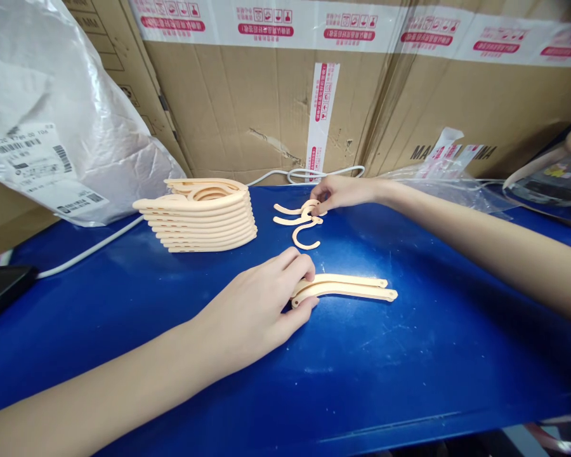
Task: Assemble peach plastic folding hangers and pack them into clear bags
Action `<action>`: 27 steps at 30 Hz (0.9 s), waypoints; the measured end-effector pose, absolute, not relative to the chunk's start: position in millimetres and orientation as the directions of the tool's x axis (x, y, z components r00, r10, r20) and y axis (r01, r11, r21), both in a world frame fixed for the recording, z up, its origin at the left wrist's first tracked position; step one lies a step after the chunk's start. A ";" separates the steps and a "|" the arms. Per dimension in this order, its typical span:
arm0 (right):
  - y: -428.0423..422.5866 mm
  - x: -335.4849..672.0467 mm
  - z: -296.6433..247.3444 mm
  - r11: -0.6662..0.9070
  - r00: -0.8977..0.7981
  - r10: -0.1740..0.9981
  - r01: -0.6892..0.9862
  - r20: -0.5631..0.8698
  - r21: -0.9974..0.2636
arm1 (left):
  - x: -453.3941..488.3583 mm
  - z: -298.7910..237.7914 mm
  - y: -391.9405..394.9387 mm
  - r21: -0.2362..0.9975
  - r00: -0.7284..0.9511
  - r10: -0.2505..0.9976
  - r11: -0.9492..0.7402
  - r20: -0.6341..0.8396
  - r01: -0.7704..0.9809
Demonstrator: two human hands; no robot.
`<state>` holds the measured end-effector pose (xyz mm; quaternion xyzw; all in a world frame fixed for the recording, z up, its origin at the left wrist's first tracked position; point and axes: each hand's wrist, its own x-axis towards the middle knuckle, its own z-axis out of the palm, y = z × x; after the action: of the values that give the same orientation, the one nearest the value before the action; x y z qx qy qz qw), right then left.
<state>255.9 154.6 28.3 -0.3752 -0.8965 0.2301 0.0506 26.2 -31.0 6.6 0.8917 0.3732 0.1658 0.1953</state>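
On the blue table (409, 368) my left hand (261, 301) grips one end of a pair of long cream plastic hanger arms (352, 287), which lie side by side and point right. Farther back, my right hand (340, 193) has its fingers closed on a small cluster of cream hanger hooks (288, 220). One curved hook (306, 246) of the cluster juts out toward me. The fingertips partly hide the cluster's upper end. Left of it stands a neat stack of folded cream hangers (204, 225), untouched by either hand.
A wrapped white plastic parcel (76, 120) leans at the back left. Large cardboard boxes (247, 95) line the table's rear edge, with a white cable (95, 247) in front. A dark device (4, 292) lies at far left, and a clear bag (442, 190) at back right.
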 end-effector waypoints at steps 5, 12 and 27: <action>145.8 262.2 30.4 0.591 -0.700 0.709 0.658 -0.088 -0.466 | 26.5 7.3 -31.6 0.466 0.667 0.731 -0.646 0.147 0.605; 146.0 283.1 25.1 0.525 -0.671 0.739 0.622 -0.050 -0.581 | 26.0 7.5 -31.3 0.452 0.672 0.725 -0.654 0.148 0.607; 101.0 318.9 21.9 0.435 -0.642 0.765 0.570 -0.048 -0.697 | 25.9 5.3 -31.3 0.448 0.675 0.722 -0.659 0.151 0.604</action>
<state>318.9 101.0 21.9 -0.3996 -0.8354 0.3508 0.1392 25.9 -31.3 5.3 0.8966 0.3697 0.1602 0.1838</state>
